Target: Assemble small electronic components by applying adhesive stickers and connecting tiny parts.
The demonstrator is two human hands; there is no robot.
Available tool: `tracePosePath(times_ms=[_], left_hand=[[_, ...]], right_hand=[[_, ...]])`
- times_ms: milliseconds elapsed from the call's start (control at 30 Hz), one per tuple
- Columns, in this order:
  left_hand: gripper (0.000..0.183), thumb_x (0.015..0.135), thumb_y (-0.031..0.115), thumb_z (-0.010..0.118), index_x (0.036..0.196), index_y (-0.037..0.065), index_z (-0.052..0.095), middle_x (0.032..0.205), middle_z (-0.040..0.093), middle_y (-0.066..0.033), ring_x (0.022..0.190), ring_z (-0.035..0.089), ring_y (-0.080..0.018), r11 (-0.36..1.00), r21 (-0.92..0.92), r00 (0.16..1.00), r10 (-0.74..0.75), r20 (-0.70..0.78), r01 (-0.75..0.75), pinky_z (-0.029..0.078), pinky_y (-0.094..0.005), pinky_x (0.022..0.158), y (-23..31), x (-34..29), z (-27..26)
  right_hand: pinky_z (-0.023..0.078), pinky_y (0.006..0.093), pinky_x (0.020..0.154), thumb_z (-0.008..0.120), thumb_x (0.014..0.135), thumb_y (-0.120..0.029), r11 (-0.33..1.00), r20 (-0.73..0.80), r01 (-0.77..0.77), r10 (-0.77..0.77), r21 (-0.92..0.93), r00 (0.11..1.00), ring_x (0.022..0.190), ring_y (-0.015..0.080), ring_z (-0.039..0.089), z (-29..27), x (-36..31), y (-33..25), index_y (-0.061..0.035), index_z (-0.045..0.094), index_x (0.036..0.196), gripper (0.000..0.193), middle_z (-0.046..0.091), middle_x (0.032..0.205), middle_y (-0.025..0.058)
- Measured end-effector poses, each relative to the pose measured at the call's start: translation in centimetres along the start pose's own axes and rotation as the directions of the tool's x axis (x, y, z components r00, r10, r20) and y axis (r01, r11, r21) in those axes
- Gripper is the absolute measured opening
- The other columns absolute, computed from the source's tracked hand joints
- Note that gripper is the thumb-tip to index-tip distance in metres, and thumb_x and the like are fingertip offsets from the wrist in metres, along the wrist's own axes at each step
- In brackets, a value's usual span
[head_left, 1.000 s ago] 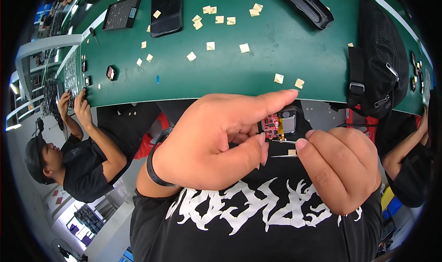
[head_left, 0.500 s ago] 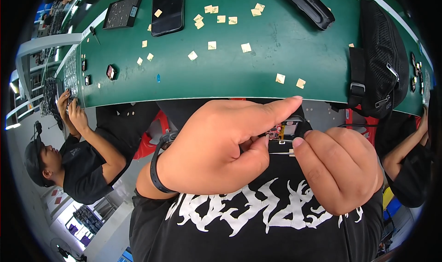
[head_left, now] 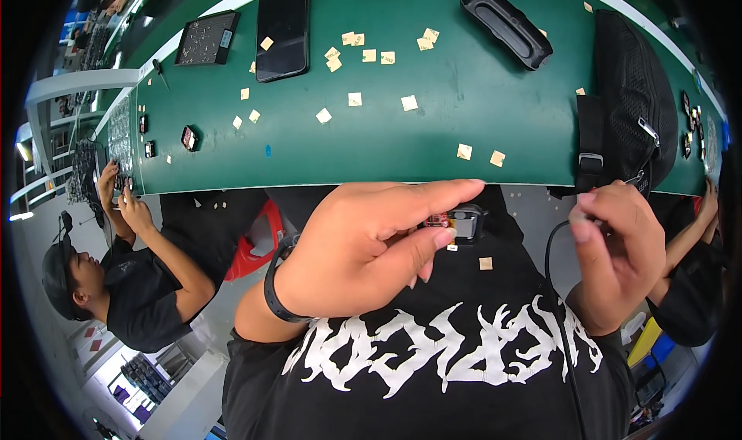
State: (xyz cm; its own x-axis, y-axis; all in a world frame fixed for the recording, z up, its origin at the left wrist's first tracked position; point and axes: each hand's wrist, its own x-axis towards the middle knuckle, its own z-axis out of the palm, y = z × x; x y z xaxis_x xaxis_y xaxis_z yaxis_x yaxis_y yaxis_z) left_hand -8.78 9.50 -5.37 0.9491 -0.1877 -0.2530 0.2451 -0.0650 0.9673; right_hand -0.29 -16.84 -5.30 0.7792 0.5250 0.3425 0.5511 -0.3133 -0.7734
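Just in front of the table's near edge, my left hand point(head_left: 371, 247) grips a small electronic device point(head_left: 468, 222) between thumb and forefinger. Its black case is uncovered, with a red circuit board and a silvery part showing; my fingers hide the rest. My right hand point(head_left: 618, 243) is raised apart from it, beside the black bag. Its thumb and forefinger are pinched together, slightly blurred, and I cannot make out what is between them. A small beige square point(head_left: 485, 264) rests on my dark clothing below the device.
The green table point(head_left: 433, 142) carries scattered beige squares, a black phone point(head_left: 282, 30), a screw tray point(head_left: 207, 38), a long black case point(head_left: 506, 26) and a black bag point(head_left: 634, 107). A black cord point(head_left: 550, 262) hangs near my right hand. A co-worker point(head_left: 139, 277) sits at the left.
My right hand has moved away from the device, to the right and up; the thin metal rods between the hands no longer show. My left hand and the device have shifted slightly left.
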Motion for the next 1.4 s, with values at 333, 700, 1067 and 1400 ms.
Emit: tracePosePath(times_ms=[333, 700, 1067, 1400], left_hand=[[0.039, 0.097, -0.003, 0.061, 0.135, -0.008, 0.058, 0.084, 0.066, -0.0071, 0.061, 0.061, -0.0078, 0.94, -0.27, 0.976, -0.217, 0.003, 0.209, 0.049, -0.0193, 0.052, 0.6, 0.3, 0.3], [0.052, 0.096, -0.011, 0.045, 0.147, -0.007, 0.047, 0.088, 0.066, -0.0066, 0.073, 0.065, -0.0097, 0.897, -0.369, 0.97, -0.213, 0.119, 0.243, 0.054, -0.0214, 0.065, 1.7, -0.7, 1.0], [0.06, 0.088, -0.013, 0.046, 0.147, -0.001, 0.051, 0.083, 0.064, -0.0069, 0.068, 0.065, -0.0099, 0.999, 0.052, 0.99, 0.009, 0.14, -0.017, 0.053, -0.0221, 0.063, 1.9, -0.6, 1.2], [0.059, 0.087, -0.014, 0.047, 0.145, -0.004, 0.052, 0.09, 0.066, -0.0099, 0.07, 0.066, -0.0113, 0.994, 0.053, 0.982, 0.085, 0.168, -0.095, 0.053, -0.0237, 0.063, 1.6, -0.5, 0.8]], right_hand=[[0.045, 0.0304, 0.058, 0.072, 0.069, 0.011, 0.992, 0.17, 0.119, -0.124, 0.039, 0.978, 0.063, 0.0234, 0.06, -0.8, -0.7, -0.3, 0.0049, 0.067, 0.097, 0.029, 0.066, 0.081, 0.0138], [0.044, 0.0317, 0.048, 0.074, 0.054, 0.006, 0.926, 0.221, 0.36, -0.328, -0.118, 0.918, 0.059, 0.0241, 0.06, 0.5, 0.7, -2.4, 0.0075, 0.067, 0.085, 0.031, 0.065, 0.08, 0.0185], [0.045, 0.0294, 0.047, 0.074, 0.054, 0.0, 0.887, 0.263, 0.446, -0.405, -0.118, 0.876, 0.055, 0.0233, 0.058, 1.6, 0.6, -2.1, 0.0092, 0.068, 0.081, 0.029, 0.063, 0.074, 0.0174], [0.046, 0.0292, 0.046, 0.074, 0.054, 0.001, 0.907, 0.199, 0.414, -0.393, -0.08, 0.898, 0.053, 0.0231, 0.056, 2.4, 0.3, -2.1, 0.0093, 0.067, 0.079, 0.027, 0.063, 0.072, 0.0171]])
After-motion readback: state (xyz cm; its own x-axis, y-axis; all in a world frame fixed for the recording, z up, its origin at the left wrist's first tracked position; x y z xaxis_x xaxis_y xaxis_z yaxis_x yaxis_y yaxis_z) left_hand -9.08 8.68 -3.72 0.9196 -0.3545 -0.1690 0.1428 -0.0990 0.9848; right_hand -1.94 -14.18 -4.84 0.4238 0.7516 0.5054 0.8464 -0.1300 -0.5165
